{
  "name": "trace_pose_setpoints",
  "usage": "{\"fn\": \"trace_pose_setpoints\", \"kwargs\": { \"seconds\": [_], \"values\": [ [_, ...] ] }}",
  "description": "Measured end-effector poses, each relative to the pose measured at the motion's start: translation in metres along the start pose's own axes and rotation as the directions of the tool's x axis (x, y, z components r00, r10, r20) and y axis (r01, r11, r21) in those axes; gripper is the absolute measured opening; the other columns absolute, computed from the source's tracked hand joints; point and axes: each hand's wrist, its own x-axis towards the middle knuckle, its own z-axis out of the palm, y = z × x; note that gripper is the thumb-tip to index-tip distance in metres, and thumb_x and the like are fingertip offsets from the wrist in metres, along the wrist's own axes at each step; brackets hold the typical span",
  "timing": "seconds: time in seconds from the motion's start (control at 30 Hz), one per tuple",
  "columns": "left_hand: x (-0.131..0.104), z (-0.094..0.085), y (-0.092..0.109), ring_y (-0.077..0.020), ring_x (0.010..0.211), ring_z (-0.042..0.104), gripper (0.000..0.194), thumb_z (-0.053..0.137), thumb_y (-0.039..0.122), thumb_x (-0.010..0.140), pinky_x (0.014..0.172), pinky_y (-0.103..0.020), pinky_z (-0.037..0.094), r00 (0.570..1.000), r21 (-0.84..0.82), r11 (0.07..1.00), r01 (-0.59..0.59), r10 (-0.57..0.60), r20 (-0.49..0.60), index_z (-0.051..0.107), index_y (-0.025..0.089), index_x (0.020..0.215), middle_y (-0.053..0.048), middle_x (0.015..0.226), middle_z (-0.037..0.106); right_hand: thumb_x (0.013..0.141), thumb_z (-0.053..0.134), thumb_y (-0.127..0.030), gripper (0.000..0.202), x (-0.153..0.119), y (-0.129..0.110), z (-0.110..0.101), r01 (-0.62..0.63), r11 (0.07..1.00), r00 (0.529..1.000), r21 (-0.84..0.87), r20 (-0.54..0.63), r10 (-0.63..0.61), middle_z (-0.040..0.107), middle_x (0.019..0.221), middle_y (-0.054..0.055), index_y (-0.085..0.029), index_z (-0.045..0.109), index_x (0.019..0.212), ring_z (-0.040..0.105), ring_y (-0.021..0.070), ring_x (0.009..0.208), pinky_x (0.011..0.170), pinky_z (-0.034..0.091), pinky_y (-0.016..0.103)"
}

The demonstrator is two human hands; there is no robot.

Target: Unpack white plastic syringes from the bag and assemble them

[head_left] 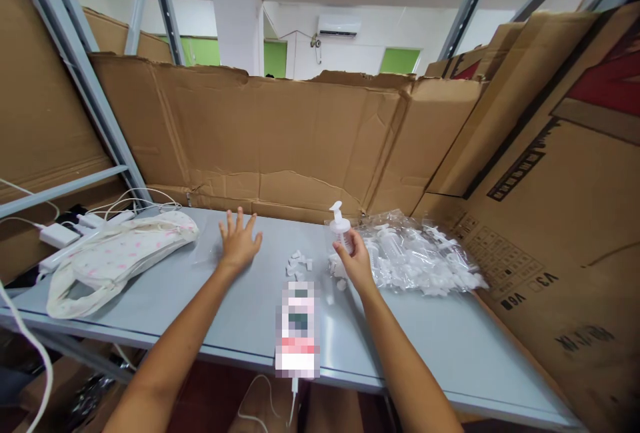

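My right hand [356, 261] is closed round a small clear bottle with a white pump top [339, 219], held upright above the grey table. Beside it, to the right, lies a heap of clear plastic bags [415, 256] with more white pump-top bottles in them. My left hand [239, 241] rests with its fingers spread, palm toward the table, at the edge of a flat clear plastic bag [206, 246]. Between my hands sits a small cluster of white pieces [299, 263].
A blurred-out phone [298, 333] with a cable lies at the front edge of the table [240, 326]. At left are a white patterned cloth bag [125, 253] and power strips with cables [60, 236]. Cardboard walls [300, 133] enclose the back and sides.
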Motion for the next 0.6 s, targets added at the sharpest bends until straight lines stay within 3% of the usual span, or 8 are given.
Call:
{"fn": "trace_pose_setpoints", "kwargs": {
  "seconds": [0.07, 0.1, 0.2, 0.43, 0.6],
  "values": [
    [0.008, 0.018, -0.027, -0.0419, 0.137, 0.009, 0.064, 0.037, 0.053, 0.083, 0.103, -0.064, 0.01, 0.952, 0.022, 0.986, 0.168, -0.168, 0.256, 0.034, 0.022, 0.139, -0.015, 0.15, 0.016, 0.072, 0.063, -0.038, 0.052, 0.001, 0.0, 0.0, -0.02, 1.0, 1.0, 0.014, 0.0, 0.02, 0.056, 0.122, 0.009, -0.021, 0.05, 0.119, 0.049, 0.0251, 0.114, 0.101, 0.034, 0.044],
    [0.01, 0.026, -0.038, -0.0425, 0.136, 0.011, 0.067, 0.034, 0.058, 0.083, 0.102, -0.065, 0.011, 0.919, 0.037, 0.98, 0.197, -0.198, 0.34, 0.033, 0.023, 0.14, -0.016, 0.15, 0.017, 0.071, 0.064, -0.038, 0.052, 0.001, 0.0, 0.0, -0.029, 0.999, 1.0, 0.02, 0.001, 0.029, 0.056, 0.122, 0.009, -0.021, 0.051, 0.119, 0.049, 0.0251, 0.115, 0.101, 0.033, 0.044],
    [0.012, 0.042, -0.057, -0.0393, 0.137, 0.011, 0.07, 0.025, 0.064, 0.082, 0.103, -0.062, 0.013, 0.892, 0.024, 0.986, 0.168, -0.162, 0.423, 0.028, 0.027, 0.142, -0.013, 0.151, 0.015, 0.069, 0.066, -0.039, 0.051, 0.001, 0.0, 0.002, -0.083, 0.993, 0.997, 0.083, 0.007, 0.083, 0.057, 0.12, 0.009, -0.021, 0.053, 0.115, 0.05, 0.0254, 0.114, 0.1, 0.035, 0.044],
    [0.007, 0.045, -0.036, -0.0336, 0.138, 0.013, 0.064, 0.023, 0.062, 0.085, 0.107, -0.055, 0.011, 0.914, -0.042, 0.999, 0.026, -0.007, 0.405, 0.031, 0.03, 0.14, -0.01, 0.151, 0.018, 0.069, 0.066, -0.043, 0.041, 0.0, -0.007, 0.003, -0.258, 0.907, 0.966, 0.332, 0.066, 0.251, 0.066, 0.107, 0.008, -0.022, 0.057, 0.103, 0.058, 0.0249, 0.105, 0.093, 0.041, 0.042],
    [0.001, 0.031, -0.017, -0.0301, 0.137, 0.02, 0.05, 0.035, 0.044, 0.089, 0.109, -0.048, 0.014, 0.981, -0.041, 0.995, -0.09, 0.096, 0.168, 0.04, 0.025, 0.135, -0.01, 0.151, 0.02, 0.069, 0.065, -0.033, 0.041, -0.002, -0.004, 0.002, -0.224, 0.902, 0.975, 0.37, 0.085, 0.208, 0.064, 0.111, 0.007, -0.023, 0.052, 0.107, 0.058, 0.0233, 0.104, 0.092, 0.041, 0.041]
  ]
}}
